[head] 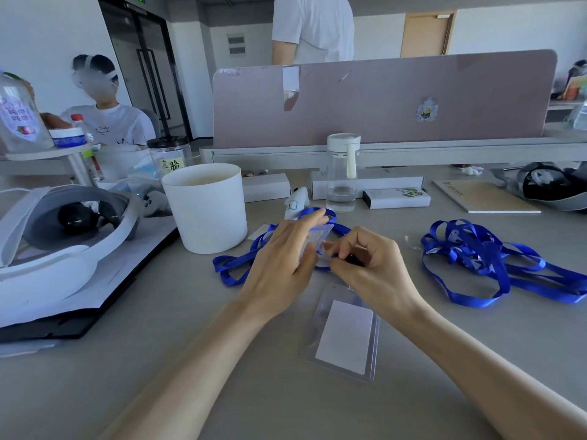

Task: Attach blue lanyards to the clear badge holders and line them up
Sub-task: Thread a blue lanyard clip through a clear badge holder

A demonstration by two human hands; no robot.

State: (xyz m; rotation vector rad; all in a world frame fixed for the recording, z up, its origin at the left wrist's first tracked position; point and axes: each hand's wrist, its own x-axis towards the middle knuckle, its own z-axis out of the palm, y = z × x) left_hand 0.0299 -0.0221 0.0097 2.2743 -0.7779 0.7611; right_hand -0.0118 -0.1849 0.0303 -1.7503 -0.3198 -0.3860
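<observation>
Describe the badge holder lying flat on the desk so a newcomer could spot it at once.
Start at the big white cup on the grey desk, then look toward the near edge, below the two hands. The badge holder lies flat there, beside the right forearm. Unlike the one held in the hands, it shows a plain white card and no blue lanyard.

Grey desk (95, 392), pink divider panel (381, 100), white walls (47, 42), wooden door (425, 34)

**Both hands on a badge holder**

The left hand (282, 246) steadies a clear badge holder (319, 239) while the right hand (371, 265) pinches a blue lanyard (232, 265) at its edge. Nearer lies a second holder (346, 331) — flat on the tabletop (158, 376). A lanyard pile (495, 262) sits right.
</observation>
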